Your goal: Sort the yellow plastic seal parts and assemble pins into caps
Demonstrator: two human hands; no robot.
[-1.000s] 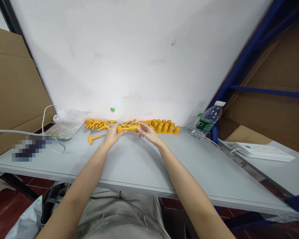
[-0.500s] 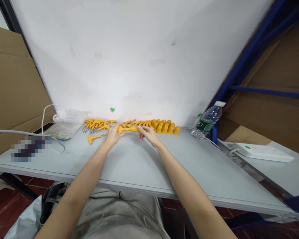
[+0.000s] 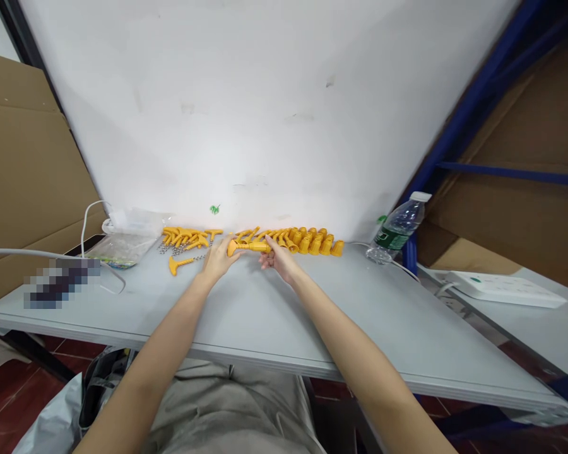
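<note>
My left hand (image 3: 218, 260) is closed around the handle end of a yellow T-handled corkscrew (image 3: 246, 245), held level just above the table. At the other end, my right hand (image 3: 280, 258) grips the yellow sleeve around its shaft, thumb on top and fingers below. Any metal screw on this piece is hidden. To the left of my left hand lies a single yellow corkscrew (image 3: 182, 263) with a spiral metal tip. Behind it is a pile of similar corkscrews (image 3: 182, 236). Several slim yellow parts (image 3: 250, 234) lie behind my hands.
Rows of yellow cups (image 3: 319, 241) stand right of my hands along the white wall (image 3: 274, 113). A water bottle (image 3: 397, 227) leans at the right. Farther right is a white power strip (image 3: 504, 289). Plastic bags (image 3: 127, 246) and a white cable (image 3: 82, 233) occupy the left.
My right hand has turned slightly on the yellow sleeve, its thumb shifting. Both hands keep hold of the corkscrew, and the whole view has moved a little.
</note>
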